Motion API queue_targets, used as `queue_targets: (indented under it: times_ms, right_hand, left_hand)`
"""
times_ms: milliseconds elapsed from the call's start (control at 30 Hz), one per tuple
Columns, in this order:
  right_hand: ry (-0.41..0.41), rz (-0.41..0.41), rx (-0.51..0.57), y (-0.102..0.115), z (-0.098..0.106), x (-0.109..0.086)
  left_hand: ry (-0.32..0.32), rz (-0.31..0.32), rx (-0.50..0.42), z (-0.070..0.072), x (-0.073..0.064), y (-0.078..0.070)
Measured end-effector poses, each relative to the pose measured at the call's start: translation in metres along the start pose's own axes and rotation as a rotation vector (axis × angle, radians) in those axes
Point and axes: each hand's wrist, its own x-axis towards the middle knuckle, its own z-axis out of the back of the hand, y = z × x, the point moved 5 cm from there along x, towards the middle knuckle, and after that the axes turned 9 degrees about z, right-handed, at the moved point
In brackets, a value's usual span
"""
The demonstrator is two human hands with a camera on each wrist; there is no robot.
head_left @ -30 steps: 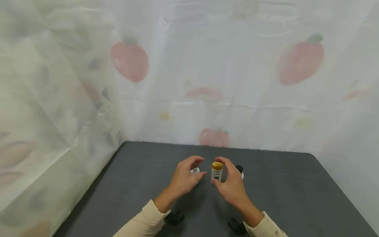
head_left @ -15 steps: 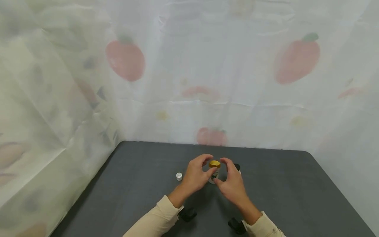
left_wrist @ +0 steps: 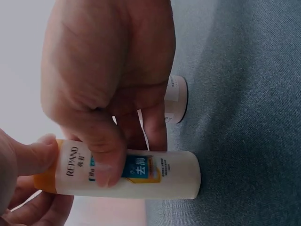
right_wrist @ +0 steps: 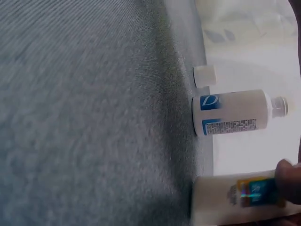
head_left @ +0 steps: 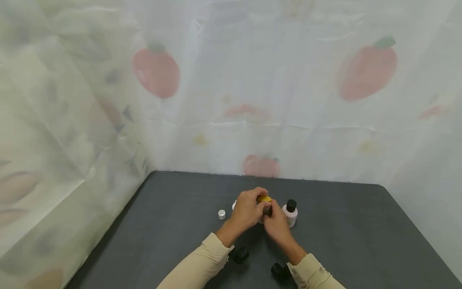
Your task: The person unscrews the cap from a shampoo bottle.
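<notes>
The head camera looks forward and down from high up, over the counter (head_left: 180,216). Both wrist cameras peek from up close, tipped sideways; both see the gold-topped bottle (left_wrist: 183,174). Head and right wrist share the white cap (right_wrist: 205,76).

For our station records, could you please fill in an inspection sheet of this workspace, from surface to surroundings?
Surface: dark grey table, fabric-like texture.
In hand: gold-capped bottle, upright, its gold cap on.
Other items: white bottle, upright with bare neck; white cap on the table nearby; black-capped bottle, upright beside the right hand.
Clutter: nothing seen beyond these items.
Left hand: grips the gold cap.
Right hand: grips the gold-capped bottle's body.
Cables: nothing seen.
Surroundings: fruit-printed sheeting behind the table and along its left side.
</notes>
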Motion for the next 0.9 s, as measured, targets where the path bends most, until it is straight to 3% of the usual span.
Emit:
queue_targets:
  times_ms: [133, 300, 567, 700, 900]
  right_hand:
    - [-0.022, 0.021, 0.069, 0.002, 0.005, -0.002]
    - [-0.043, 0.096, 0.049, 0.012, 0.018, -0.009]
    - [-0.100, 0.368, -0.166, 0.043, 0.039, -0.017]
    - [-0.133, 0.458, -0.281, 0.056, 0.047, -0.021]
    - [-0.167, 0.550, -0.340, 0.072, 0.052, -0.023]
  left_hand:
    - [-0.003, -0.006, -0.077, 0.005, -0.001, -0.001]
    - [0.021, -0.013, -0.194, 0.017, -0.007, -0.008]
    - [0.031, -0.051, -0.278, 0.041, -0.019, -0.028]
    - [0.011, -0.056, -0.289, 0.050, -0.025, -0.035]
    - [0.000, -0.010, -0.270, 0.059, -0.029, -0.041]
